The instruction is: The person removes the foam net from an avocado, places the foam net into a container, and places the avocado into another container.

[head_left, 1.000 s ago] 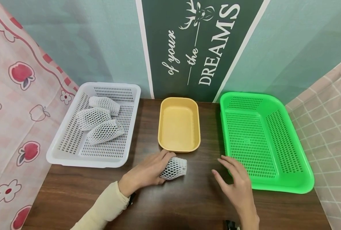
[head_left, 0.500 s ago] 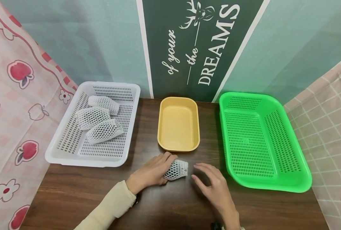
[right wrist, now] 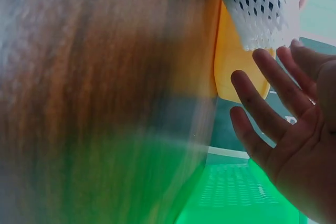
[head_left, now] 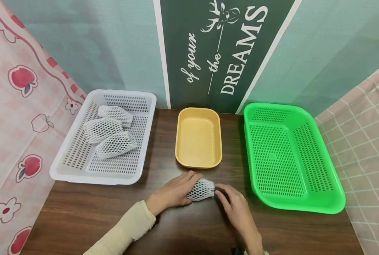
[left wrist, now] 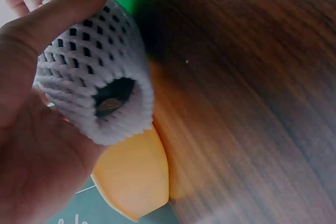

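My left hand grips a white foam net sleeve low over the table, with the thumb across its side in the left wrist view. Through the sleeve's open end in that view shows a dark object with a brownish spot; the rest of it is hidden under the mesh. At the sleeve's other end is my right hand, its thumb and fingertips right at the edge of the net. Its fingers are spread and fairly straight in the right wrist view.
A white basket at the left holds 3 more foam-netted items. Behind the hands stands a yellow tray, and a green basket is at the right. A printed cloth backdrop rises behind the brown wooden table.
My right hand has moved left from beside the green basket to the end of the foam net sleeve. The left hand, still gripping the sleeve, has shifted slightly right.
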Motion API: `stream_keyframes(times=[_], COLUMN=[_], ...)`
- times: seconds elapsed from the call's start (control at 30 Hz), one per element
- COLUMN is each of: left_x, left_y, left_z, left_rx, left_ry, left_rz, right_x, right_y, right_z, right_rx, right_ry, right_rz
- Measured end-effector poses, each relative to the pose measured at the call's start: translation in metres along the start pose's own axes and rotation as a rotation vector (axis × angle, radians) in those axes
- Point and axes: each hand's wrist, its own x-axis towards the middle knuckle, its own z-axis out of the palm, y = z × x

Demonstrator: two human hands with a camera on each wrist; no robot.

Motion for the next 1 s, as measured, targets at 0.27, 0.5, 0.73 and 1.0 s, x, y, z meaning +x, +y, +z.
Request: stream_keyframes(times=[0.27,0.5,0.73,1.0], left_x=[-0.006,-0.018,-0.022,-0.026], left_y=[-0.011,-0.027,-0.035,-0.038], left_z=[-0.005,-0.011,-0.014,-0.013], left_rx=[-0.176,-0.184,-0.173,-0.077], left_ry=[0.001,0.027,0.015,0.071], left_rz=[-0.025,-0.049,-0.019,-0.011], right_x=[0.001,0.003,0.005,0.006], right_y=[0.0,0.003,0.003,0.001], right_z=[0.004,0.007,0.009,0.01], right_rx=[0.012,0.015,0.015,0.043], right_ry=[-0.014,0.001,0.012,0.021], right_rz=[0.034,0.023,-0.003,-0.03])
